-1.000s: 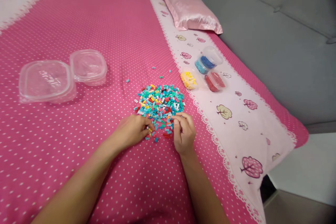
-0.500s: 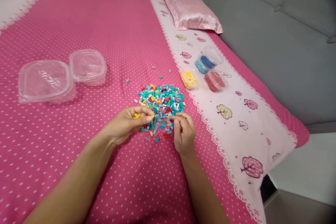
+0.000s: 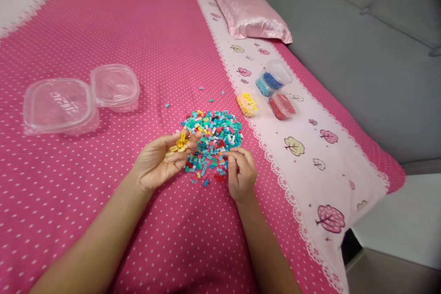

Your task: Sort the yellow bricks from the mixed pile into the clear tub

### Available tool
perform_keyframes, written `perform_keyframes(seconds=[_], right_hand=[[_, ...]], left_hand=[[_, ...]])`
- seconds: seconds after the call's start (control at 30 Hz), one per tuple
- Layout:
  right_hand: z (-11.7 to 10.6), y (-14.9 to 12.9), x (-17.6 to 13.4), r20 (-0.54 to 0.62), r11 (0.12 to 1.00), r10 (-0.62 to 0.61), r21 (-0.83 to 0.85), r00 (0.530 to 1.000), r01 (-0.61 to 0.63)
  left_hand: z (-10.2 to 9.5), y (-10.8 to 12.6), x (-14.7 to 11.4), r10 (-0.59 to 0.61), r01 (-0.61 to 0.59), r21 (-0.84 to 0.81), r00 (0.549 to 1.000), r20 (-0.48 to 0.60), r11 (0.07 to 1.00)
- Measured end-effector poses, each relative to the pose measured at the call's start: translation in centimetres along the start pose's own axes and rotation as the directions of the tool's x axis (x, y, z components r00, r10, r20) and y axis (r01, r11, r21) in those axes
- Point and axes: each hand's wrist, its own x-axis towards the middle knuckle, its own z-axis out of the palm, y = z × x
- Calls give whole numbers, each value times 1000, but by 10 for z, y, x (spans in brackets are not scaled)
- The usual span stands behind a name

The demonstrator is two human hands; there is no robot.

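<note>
A heap of small mixed-colour toy building bricks (image 3: 215, 133) lies on the pink dotted bedspread (image 3: 193, 239). At the heap's left edge my left hand (image 3: 161, 158) is turned palm up, fingers curled around several yellow bricks (image 3: 179, 143). My right hand (image 3: 242, 172) rests at the near right edge of the heap. Its thumb and fingers are pinched together; whatever may be between the fingertips is too small to make out. A few red bricks (image 3: 219, 178) lie just left of this hand.
Right of the heap stand small tubs of yellow bricks (image 3: 248, 104), red bricks (image 3: 282, 105), light blue bricks (image 3: 263, 86) and dark blue bricks (image 3: 273, 80). Two clear lidded containers (image 3: 60, 105) sit at left. A pink pillow (image 3: 250, 11) lies farther back, near a grey padded panel (image 3: 344, 55).
My left hand has rolled palm up and shifted slightly left, bringing the yellow bricks in it into view. My right hand stays in place.
</note>
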Motion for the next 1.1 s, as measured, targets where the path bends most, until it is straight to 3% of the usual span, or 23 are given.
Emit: perform_keyframes(seconds=[0.17,0.27,0.37,0.47,0.57,0.7,0.83,0.93,1.1], right_hand=[[0,0,0,2,1000,7,1,1000,-7],[0,1,-1,6,1000,11,3,1000,-11],[0,0,-1,9,1000,11,9,1000,-11],[0,0,-1,13,1000,5,21,1000,-6],[0,1,-1,14,1000,-3,21,1000,2],[0,1,0,15,1000,1,20,1000,-1],[0,1,0,17,1000,6,30,1000,-6],[0,1,0,15,999,4,36,1000,-5],[0,1,0,14,999,0,51,1000,-1]], left_hand=[[1,4,1,43,-38,98,998,-52,994],[2,5,3,143,-110,257,983,-116,960],[-1,3,6,228,-138,474,963,-140,870],[-9,0,8,252,-110,737,964,-84,666],[-17,-1,9,174,-104,912,984,36,398],[-21,-5,11,79,-125,992,989,123,25],[-20,-10,13,11,-130,956,990,138,-263],[-22,-13,14,-5,-177,903,982,190,-392],[-27,-14,16,40,-146,862,981,188,-486]])
